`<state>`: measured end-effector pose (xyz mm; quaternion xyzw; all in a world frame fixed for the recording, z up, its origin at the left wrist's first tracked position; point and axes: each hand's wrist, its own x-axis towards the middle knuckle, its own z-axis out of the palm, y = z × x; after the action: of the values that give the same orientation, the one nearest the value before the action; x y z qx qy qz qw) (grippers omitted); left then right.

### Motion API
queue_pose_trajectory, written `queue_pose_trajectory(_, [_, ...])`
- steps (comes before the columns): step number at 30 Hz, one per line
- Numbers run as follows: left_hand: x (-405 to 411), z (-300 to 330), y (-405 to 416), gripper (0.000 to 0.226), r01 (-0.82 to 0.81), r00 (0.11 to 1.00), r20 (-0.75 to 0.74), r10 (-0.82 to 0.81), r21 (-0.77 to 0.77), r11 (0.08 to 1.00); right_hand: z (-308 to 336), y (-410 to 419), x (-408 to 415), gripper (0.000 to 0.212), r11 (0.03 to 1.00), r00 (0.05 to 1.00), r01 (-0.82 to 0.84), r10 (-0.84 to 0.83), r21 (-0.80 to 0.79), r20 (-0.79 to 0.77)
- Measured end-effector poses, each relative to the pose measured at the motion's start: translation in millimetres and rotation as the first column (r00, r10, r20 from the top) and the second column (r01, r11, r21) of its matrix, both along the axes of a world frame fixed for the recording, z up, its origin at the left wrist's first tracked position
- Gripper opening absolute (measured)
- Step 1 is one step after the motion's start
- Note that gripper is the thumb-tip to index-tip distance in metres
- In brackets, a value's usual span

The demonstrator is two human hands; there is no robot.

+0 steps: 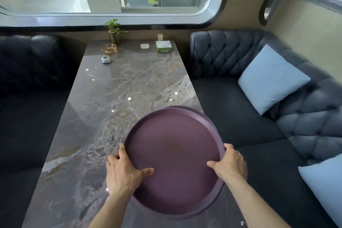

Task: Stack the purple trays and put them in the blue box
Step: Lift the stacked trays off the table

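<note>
Lower centre of frame: purple trays (175, 161), round, at least two nested (second rim peeks out at upper right edge, slightly offset). Both hands are on the stack. Left hand (124, 170) grips the left rim, thumb lying inside on the tray floor, fingers curled over the outer edge. Right hand (229, 164) holds the right rim the same way, thumb inside, fingers wrapped round outside. So both closed on the trays, not wide.

The stack sits over the near right part of the marble table (118, 98); cannot tell if it is resting or lifted (right edge overhangs toward the dark sofa (240, 135)).

Blue box: not in view anywhere.

Handling guess: stiff plastic, light, shallow raised rim, matte surface so not very slippery. The offset upper tray could slide if tilted, so keep it level. The best hold is opposite rims, as now, pinching both layers together.

Far end, upper centre: small plant (113, 29), green box (164, 46), glass dish (109, 48).
</note>
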<state>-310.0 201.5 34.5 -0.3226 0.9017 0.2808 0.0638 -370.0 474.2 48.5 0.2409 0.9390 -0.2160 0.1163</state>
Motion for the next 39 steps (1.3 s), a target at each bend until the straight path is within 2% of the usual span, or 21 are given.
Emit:
queue_pose_trajectory(11, [-72,-54,35,0.140,-0.028,0.998,0.060,0.033,-0.068,0.997,-65,31,-78,0.091,0.997,0.996,-0.077,0.075,0.026,0.045])
queue_pose_trajectory(18, [-92,-76,44,0.133,0.007,0.996,0.083,0.012,-0.220,0.975,-88,29,-97,0.084,0.992,0.994,-0.103,0.100,0.076,0.041])
queue_pose_trajectory(21, [-94,-83,46,0.129,0.003,0.997,0.077,0.016,-0.240,0.971,-94,27,-101,0.083,0.988,0.993,-0.118,0.116,0.098,0.025])
queue_pose_trajectory(26, [-95,-86,44,0.125,0.009,0.996,0.086,0.008,-0.199,0.980,-97,29,-106,0.081,0.998,0.998,-0.070,0.070,-0.009,0.008])
queue_pose_trajectory(31, [-102,-100,34,0.091,-0.177,0.984,-0.002,0.177,0.050,0.983,-105,37,-107,0.058,0.982,0.997,0.033,-0.047,-0.184,-0.068])
queue_pose_trajectory(35, [-109,-118,28,0.050,-0.344,0.934,-0.059,0.352,0.112,0.932,-117,43,-108,0.041,0.955,0.983,0.144,-0.167,-0.260,-0.071])
queue_pose_trajectory(39, [-109,-126,23,0.034,-0.421,0.892,-0.099,0.440,0.169,0.891,-122,45,-113,0.031,0.938,0.970,0.205,-0.233,-0.280,-0.071])
